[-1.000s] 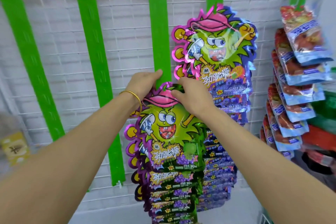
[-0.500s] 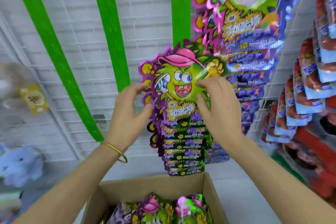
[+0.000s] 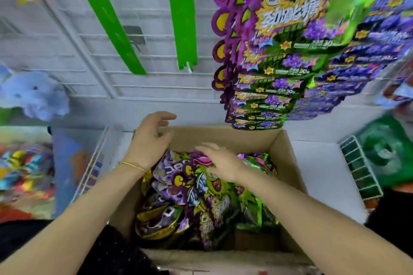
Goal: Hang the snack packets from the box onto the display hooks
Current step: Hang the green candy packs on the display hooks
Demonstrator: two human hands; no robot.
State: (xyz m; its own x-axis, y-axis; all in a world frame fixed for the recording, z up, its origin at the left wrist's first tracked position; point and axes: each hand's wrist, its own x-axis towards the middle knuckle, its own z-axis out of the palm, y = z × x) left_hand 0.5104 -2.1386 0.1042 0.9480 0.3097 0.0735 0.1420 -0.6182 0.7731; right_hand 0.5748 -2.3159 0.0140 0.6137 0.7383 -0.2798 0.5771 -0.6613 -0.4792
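Head view, mid-task. Done so far: two overlapping columns of hung packets (image 3: 274,60) cover the wire panel (image 3: 138,91) at upper right.

Left to do: the box (image 3: 234,138) on the white counter (image 3: 319,174) below holds a loose heap of snack packets (image 3: 201,196), so the job reads as only partly through. Two green strips (image 3: 183,18) further left carry nothing in the part that shows.

Left hand (image 3: 149,140): fingers loosely spread, gripping nothing, above the box's far left corner. Right hand (image 3: 221,161): fingers nearly straight, palm down over the top packet. Motion blur hides whether it touches.

Hidden or unclear:
- The display hooks cannot be made out; presumably they sit behind the hung packets.
- The tops of both columns are cut off by the frame.
- Box depth and packet count are unknown.
- Goods at both sides are too blurred to identify.
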